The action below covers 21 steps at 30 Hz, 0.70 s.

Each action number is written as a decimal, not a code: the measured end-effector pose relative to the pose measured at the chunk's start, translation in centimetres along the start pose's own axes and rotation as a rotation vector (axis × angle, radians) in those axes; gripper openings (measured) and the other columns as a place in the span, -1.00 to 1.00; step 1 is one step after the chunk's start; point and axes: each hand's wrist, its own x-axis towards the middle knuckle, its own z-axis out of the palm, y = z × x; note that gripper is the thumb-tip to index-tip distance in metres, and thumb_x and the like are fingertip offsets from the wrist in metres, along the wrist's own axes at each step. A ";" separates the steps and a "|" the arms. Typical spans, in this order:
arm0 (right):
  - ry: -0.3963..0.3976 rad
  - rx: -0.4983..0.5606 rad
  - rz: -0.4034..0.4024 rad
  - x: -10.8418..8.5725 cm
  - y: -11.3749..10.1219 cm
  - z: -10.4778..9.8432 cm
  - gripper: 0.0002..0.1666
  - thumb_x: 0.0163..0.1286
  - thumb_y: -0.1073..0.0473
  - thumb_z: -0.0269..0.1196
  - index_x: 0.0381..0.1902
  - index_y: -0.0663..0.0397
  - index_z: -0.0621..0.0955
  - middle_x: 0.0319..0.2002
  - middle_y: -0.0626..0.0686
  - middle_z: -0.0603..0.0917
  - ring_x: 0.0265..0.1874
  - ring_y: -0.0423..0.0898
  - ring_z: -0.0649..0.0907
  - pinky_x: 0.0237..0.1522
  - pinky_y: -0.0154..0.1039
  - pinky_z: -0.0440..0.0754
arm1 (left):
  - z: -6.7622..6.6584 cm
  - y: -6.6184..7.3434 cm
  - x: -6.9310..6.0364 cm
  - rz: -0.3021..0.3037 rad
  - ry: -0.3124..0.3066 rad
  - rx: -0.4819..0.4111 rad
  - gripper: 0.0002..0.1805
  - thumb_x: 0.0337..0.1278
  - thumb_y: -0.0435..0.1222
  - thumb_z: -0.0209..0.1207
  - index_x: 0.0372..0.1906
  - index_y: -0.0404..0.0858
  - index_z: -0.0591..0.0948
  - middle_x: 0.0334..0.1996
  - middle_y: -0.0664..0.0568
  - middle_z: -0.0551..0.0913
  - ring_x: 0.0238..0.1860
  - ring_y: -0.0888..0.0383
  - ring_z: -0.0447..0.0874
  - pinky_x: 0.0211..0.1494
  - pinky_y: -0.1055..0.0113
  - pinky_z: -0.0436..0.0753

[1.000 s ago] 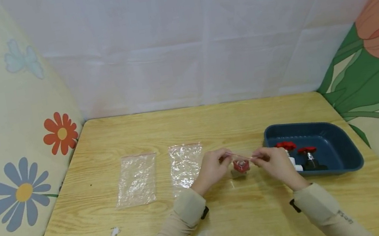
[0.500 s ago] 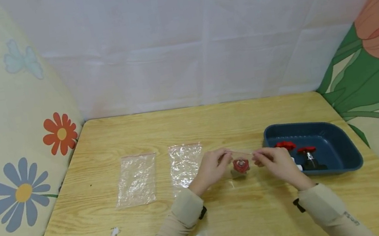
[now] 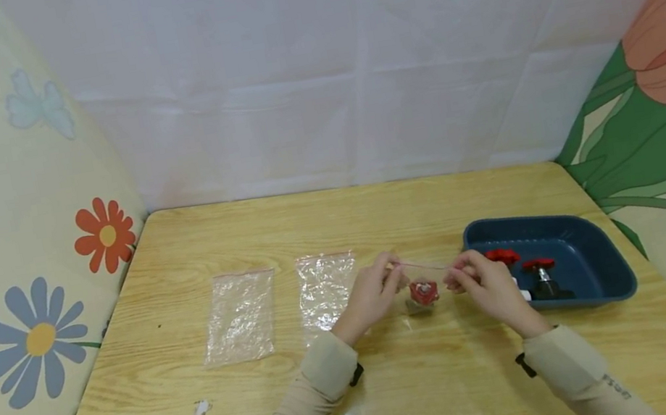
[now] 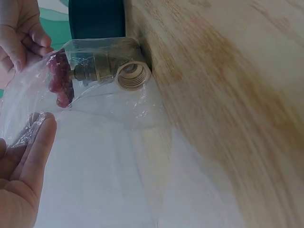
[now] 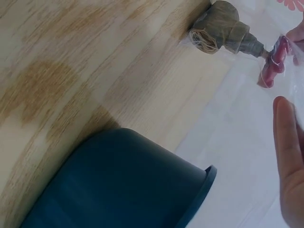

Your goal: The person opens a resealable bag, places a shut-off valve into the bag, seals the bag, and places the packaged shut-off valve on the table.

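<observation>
Left hand [image 3: 369, 298] and right hand [image 3: 487, 288] both pinch the bag [image 4: 114, 107] up top; we reckon it's flimsy and slick, the valve [image 3: 424, 293] inside hefty, so we'd grab its metal body [image 4: 105, 66].

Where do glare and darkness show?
Head: white glare low on the yellow wooden table, sparkle on two flat clear plastic bags; left wrist: highlights on the clear plastic bag around the red-handled brass valve; right wrist: navy plastic tub looks dark.
</observation>
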 end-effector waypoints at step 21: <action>0.077 0.000 -0.145 -0.2 0.2 0.1 -0.93 0.23 0.50 0.10 -0.40 0.31 0.47 -0.50 0.16 0.68 -0.57 -0.09 0.66 -0.53 -0.23 0.63 | 0.1 0.2 -0.1 -0.017 0.037 0.007 -0.93 0.29 -0.42 -0.08 -0.26 -0.37 0.40 -0.41 -0.20 0.66 -0.40 0.02 0.68 -0.39 0.52 0.58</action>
